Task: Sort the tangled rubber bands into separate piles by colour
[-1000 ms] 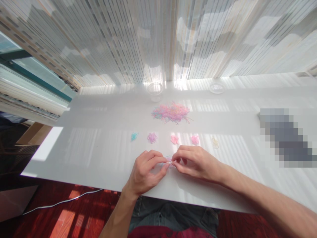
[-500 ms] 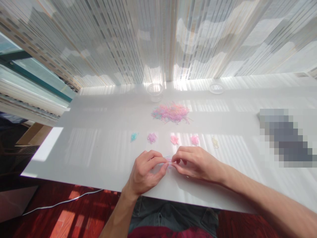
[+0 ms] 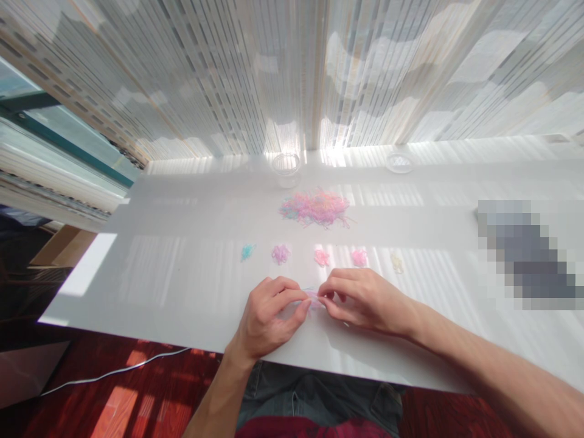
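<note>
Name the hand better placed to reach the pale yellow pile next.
Likely the right hand: it is nearer the pale yellow pile, while the left hand is farther away.

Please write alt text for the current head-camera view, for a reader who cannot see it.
A left hand and right hand, fingertips close together, pinch at thin pastel strands over a white table. Beyond lie a row of five small piles, teal to pale yellow, then a larger mixed-colour pile and a clear cup.
</note>
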`<state>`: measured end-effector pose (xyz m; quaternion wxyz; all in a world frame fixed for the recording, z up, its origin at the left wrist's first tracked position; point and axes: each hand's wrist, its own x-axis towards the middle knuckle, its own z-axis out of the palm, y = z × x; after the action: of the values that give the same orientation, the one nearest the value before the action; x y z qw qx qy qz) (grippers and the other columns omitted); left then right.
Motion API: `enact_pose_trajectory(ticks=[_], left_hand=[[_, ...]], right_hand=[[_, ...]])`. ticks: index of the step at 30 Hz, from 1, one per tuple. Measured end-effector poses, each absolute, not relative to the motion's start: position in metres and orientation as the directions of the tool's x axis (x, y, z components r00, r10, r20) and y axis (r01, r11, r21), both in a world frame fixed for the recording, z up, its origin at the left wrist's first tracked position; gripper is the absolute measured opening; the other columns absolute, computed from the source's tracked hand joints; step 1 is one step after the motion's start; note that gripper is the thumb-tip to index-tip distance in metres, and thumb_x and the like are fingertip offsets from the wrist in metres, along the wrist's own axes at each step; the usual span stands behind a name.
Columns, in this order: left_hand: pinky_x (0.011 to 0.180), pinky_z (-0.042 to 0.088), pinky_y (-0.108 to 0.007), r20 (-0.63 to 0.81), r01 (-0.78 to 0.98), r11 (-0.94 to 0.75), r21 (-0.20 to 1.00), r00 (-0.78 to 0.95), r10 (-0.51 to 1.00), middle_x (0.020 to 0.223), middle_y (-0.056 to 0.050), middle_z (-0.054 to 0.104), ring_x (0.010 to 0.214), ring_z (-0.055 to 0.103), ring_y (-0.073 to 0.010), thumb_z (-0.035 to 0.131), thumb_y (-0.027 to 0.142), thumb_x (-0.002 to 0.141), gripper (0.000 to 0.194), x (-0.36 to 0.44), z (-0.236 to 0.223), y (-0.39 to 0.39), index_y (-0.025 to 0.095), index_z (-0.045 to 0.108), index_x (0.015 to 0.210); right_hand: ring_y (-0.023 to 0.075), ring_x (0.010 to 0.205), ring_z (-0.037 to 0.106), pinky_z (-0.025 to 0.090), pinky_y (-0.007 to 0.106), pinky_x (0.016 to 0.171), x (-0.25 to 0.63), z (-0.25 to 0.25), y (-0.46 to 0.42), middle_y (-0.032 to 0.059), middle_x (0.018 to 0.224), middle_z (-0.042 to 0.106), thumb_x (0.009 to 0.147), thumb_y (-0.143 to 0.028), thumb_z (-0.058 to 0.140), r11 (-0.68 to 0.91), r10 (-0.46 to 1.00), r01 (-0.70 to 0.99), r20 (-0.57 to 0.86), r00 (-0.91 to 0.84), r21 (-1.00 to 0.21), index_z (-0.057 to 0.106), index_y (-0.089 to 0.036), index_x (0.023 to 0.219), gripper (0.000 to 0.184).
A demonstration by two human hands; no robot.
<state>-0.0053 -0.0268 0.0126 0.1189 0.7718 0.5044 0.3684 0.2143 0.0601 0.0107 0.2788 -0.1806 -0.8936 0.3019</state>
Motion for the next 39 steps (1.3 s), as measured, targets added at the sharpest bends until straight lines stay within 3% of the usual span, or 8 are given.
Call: enact_pose_trajectory(ticks=[6,10,19,24,29,33,39], left_hand=[[0.065,0.051,-0.028,0.469,0.675,-0.492,0.55,0.238,0.851,0.09,-0.002,0.075,0.07,0.065,-0.0133,0.069,0.019,0.096,0.011,-0.005,0.013,-0.026,0.021,0.072,0.107],[0.068,0.052,-0.028,0.483,0.664,-0.511,0.546,0.249,0.84,0.088,-0.002,0.075,0.077,0.068,-0.014,0.068,0.014,0.097,0.012,-0.006,0.011,-0.025,0.021,0.073,0.105],[0.061,0.051,-0.025,0.512,0.65,-0.488,0.582,0.173,0.841,0.085,-0.002,0.073,0.071,0.063,-0.0131,0.073,0.013,0.092,0.009,-0.007,0.01,-0.026,0.021,0.074,0.097],[0.061,0.051,-0.027,0.518,0.641,-0.456,0.617,0.105,0.849,0.084,-0.002,0.073,0.061,0.055,-0.0115,0.069,0.013,0.094,0.007,-0.008,0.012,-0.025,0.02,0.071,0.095],[0.062,0.05,-0.028,0.507,0.655,-0.441,0.613,0.103,0.856,0.086,-0.002,0.074,0.059,0.053,-0.0116,0.067,0.016,0.097,0.005,-0.009,0.009,-0.025,0.02,0.07,0.096],[0.065,0.047,-0.03,0.515,0.675,-0.459,0.577,0.136,0.846,0.088,-0.002,0.074,0.061,0.055,-0.012,0.067,0.015,0.097,0.006,-0.009,0.006,-0.026,0.02,0.07,0.098],[0.066,0.046,-0.03,0.527,0.675,-0.485,0.556,0.165,0.834,0.088,-0.002,0.075,0.066,0.06,-0.0138,0.066,0.016,0.098,0.006,-0.01,0.005,-0.027,0.02,0.07,0.097]], right_hand=[[0.0128,0.063,0.063,0.05,0.024,0.059,0.214,0.01,0.061,0.0038,0.077,0.071,0.098,-0.018,0.057,0.753,0.479,0.126,0.405,-0.779,-0.646,0.07,-0.016,0.096,0.013],[0.0129,0.064,0.064,0.051,0.024,0.06,0.214,0.009,0.061,0.0043,0.08,0.072,0.098,-0.017,0.056,0.762,0.461,0.109,0.417,-0.783,-0.638,0.07,-0.016,0.097,0.014],[0.0122,0.063,0.061,0.047,0.024,0.058,0.216,0.014,0.067,0.0025,0.076,0.069,0.097,-0.019,0.057,0.787,0.46,0.147,0.411,-0.787,-0.599,0.069,-0.017,0.093,0.013],[0.0123,0.062,0.062,0.048,0.025,0.058,0.232,0.04,0.084,0.0022,0.076,0.07,0.097,-0.019,0.057,0.816,0.541,0.306,0.461,-0.704,-0.491,0.07,-0.019,0.091,0.014],[0.0159,0.06,0.063,0.051,0.029,0.058,0.272,0.062,0.082,0.0028,0.073,0.071,0.096,-0.034,0.061,0.556,0.826,0.662,0.423,-0.372,-0.503,0.072,-0.022,0.086,0.019],[0.0182,0.058,0.064,0.052,0.033,0.06,0.298,0.043,0.07,0.0041,0.074,0.073,0.093,-0.044,0.062,0.247,0.927,0.814,0.374,-0.04,-0.525,0.074,-0.022,0.083,0.027],[0.0191,0.056,0.063,0.053,0.034,0.06,0.297,0.017,0.056,0.0044,0.072,0.074,0.092,-0.048,0.06,0.136,0.965,0.825,0.261,0.014,-0.548,0.076,-0.021,0.085,0.033]])
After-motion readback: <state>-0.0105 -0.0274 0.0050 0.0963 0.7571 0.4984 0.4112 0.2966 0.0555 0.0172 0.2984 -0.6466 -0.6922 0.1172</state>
